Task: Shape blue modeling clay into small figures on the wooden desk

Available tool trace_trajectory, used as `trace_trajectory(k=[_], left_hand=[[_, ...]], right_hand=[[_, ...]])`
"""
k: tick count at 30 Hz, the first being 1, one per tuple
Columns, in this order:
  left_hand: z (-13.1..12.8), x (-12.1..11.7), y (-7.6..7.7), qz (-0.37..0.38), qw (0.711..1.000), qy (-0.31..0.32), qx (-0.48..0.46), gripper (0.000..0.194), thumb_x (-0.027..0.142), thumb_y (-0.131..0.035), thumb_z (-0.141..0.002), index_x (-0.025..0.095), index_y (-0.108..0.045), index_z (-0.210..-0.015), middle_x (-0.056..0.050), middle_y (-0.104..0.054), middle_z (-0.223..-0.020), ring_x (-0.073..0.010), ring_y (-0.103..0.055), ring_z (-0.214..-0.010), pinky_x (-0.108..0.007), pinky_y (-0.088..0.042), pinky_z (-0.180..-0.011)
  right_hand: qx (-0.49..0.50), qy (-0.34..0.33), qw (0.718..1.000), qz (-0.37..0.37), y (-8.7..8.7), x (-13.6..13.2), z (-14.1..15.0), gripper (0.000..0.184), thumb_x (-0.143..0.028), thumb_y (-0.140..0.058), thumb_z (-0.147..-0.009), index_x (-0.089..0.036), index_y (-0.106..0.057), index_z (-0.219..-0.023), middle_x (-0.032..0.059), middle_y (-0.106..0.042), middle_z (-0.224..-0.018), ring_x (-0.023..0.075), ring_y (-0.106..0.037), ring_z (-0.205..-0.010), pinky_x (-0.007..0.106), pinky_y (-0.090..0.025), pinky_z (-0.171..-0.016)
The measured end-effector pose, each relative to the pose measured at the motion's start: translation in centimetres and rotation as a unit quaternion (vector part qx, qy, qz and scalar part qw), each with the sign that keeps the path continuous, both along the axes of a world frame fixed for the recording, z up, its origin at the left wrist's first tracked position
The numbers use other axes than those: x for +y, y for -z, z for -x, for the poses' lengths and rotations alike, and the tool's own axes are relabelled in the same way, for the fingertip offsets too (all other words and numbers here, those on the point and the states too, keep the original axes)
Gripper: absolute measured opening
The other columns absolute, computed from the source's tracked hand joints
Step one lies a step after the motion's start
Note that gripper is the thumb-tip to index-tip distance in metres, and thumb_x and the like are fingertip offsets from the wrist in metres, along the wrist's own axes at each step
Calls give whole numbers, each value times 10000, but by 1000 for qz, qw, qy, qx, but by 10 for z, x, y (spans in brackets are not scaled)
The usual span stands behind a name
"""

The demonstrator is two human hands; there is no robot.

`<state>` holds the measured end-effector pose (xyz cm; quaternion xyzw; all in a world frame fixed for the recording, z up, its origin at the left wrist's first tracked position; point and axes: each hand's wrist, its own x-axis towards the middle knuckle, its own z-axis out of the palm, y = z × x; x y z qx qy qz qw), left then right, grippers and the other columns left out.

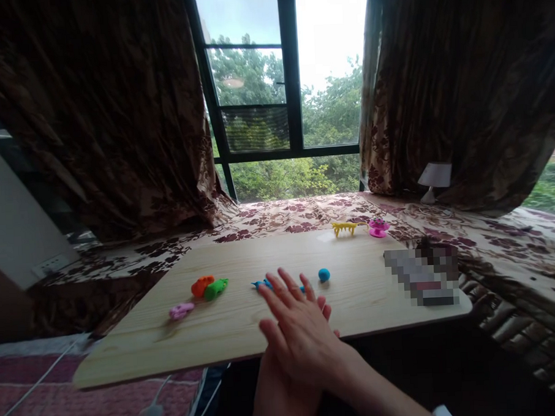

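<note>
My right hand point(303, 326) lies across my left hand point(285, 385), palm against palm, at the front edge of the wooden board. The right fingers are stretched out and spread. Only the fingertips of my left hand show past the right one, also stretched out; whatever may be between the palms is hidden. Just beyond my fingers are small blue modelling-clay pieces point(261, 284), partly covered by the right hand. A round blue clay ball point(324, 274) sits a little to the right of them.
Left on the board point(140, 336) are orange point(201, 287), green point(216, 289) and pink point(181, 311) clay lumps. A yellow clay figure point(344, 229) and a pink clay piece point(378, 228) stand at the back. A blurred object point(423, 278) lies right. A lamp point(435, 178) stands behind.
</note>
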<state>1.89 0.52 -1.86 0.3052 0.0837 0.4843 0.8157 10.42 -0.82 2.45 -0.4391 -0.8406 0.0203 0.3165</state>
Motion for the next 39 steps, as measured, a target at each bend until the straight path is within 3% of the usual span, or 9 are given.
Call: trace_trajectory(k=[3,7,11,14,18,26,32,36,39], left_hand=[[13,-5,-6,11,999,-19,-24,533,519,-201,-889,287,-399,-1326,-12,-340,-1450,-198,-149,-1371,-423,-76,-1122],[13,-2,-6,24,996,-80,-14,480,459,-229,-902,307,-384,-1330,26,-372,-1432,-182,-149,-1371,-418,-93,-1124],[-11,-12,-3,43,997,-57,-11,458,451,-264,-902,307,-423,-1306,-4,-447,-1383,-221,-255,-1342,-457,-190,-1102],[-13,-23,-6,127,992,-7,-15,375,324,-357,-908,241,-509,-1241,-53,-550,-1291,-224,-404,-1265,-428,-264,-1081],[0,-31,-7,197,979,-5,-43,301,183,-387,-897,139,-606,-1098,-87,-631,-1176,-216,-501,-1185,-402,-321,-1055],[0,-36,-23,168,983,45,-53,376,296,-344,-912,138,-524,-1201,-109,-611,-1190,-237,-540,-1140,-391,-400,-988],[5,-25,-22,149,988,-22,-47,431,366,-322,-911,119,-526,-1199,-148,-609,-1178,-256,-550,-1123,-424,-410,-974],[2,-18,-8,171,984,-44,-13,424,382,-384,-890,92,-560,-1145,-166,-603,-1175,-259,-534,-1142,-414,-395,-990],[6,-15,2,131,972,-181,78,346,352,-462,-864,156,-567,-1129,-106,-593,-1203,-229,-491,-1186,-393,-353,-1027]], right_hand=[[-29,-1,999,14,6,0,-11,472,-333,-275,-953,-165,-287,-1394,74,-226,-1478,245,-122,-1368,516,-89,-1096],[-70,-141,987,-32,19,-17,-10,570,-356,-366,-912,-131,-219,-1415,66,-203,-1484,248,-96,-1371,484,-72,-1109],[-19,-5,1000,1,5,-2,-12,443,-315,-326,-935,-181,-362,-1356,65,-262,-1470,265,-131,-1364,530,-120,-1085],[-9,54,998,2,-4,15,-27,380,-300,-345,-937,-209,-460,-1287,85,-346,-1428,274,-162,-1356,559,-145,-1065],[20,36,999,12,-1,7,-48,349,-277,-349,-938,-266,-483,-1260,33,-381,-1408,246,-164,-1359,531,-177,-1073],[30,-7,1000,5,13,-27,-46,338,-256,-568,-796,-278,-582,-1133,23,-446,-1359,286,-182,-1351,539,-212,-1062],[-20,-45,998,-47,7,-30,-33,419,-240,-504,-838,-216,-503,-1257,54,-485,-1337,283,-242,-1334,505,-193,-1081],[-22,-99,995,-5,6,-24,-33,381,-254,-496,-861,-241,-509,-1241,36,-589,-1227,236,-415,-1246,448,-246,-1075],[70,-15,997,12,23,-1,-49,320,-205,-498,-858,-257,-556,-1168,36,-649,-1121,191,-591,-1034,397,-369,-1001]])
